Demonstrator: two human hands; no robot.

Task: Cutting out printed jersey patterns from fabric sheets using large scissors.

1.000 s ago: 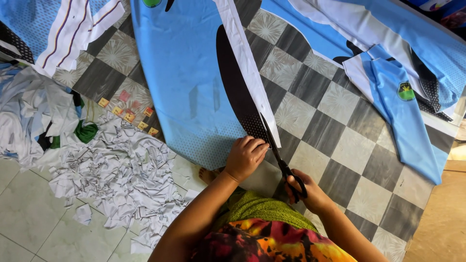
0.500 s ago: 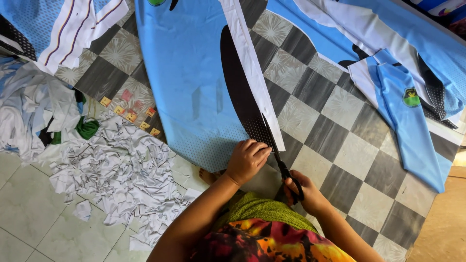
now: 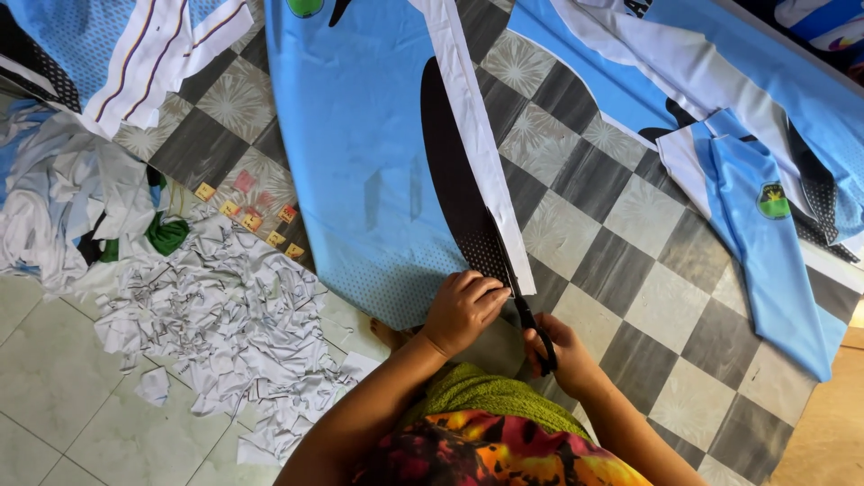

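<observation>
Head view, looking down at our two hands on a checkered floor (image 3: 630, 216). Our right hand (image 3: 562, 351) is closed through the handles of a pair of black scissors (image 3: 531, 319), whose blades point away from us into the near edge of the light blue printed fabric (image 3: 360, 162). The blade tips sit where the black curved panel (image 3: 454, 180) meets the white strip (image 3: 472, 117); whether the blades are parted or closed we cannot tell, since the hand and cloth hide them. Our left hand (image 3: 461, 310) lies just left of the scissors, fingers curled and pressed down on the fabric edge, pinning it flat beside the cut line.

The white strip runs away from the scissors, along the right side of the black panel. Left of the left hand, well apart, lies a heap of white cloth scraps (image 3: 225, 333) on pale tiles. Beyond the heap sit a few small orange tags (image 3: 252, 219) and a bundle of white and green cloth (image 3: 63, 216). To the right of the right hand, further blue and white garment pieces (image 3: 765, 234) are spread on the floor. A green cloth (image 3: 486, 396) lies over our lap, below both hands.
</observation>
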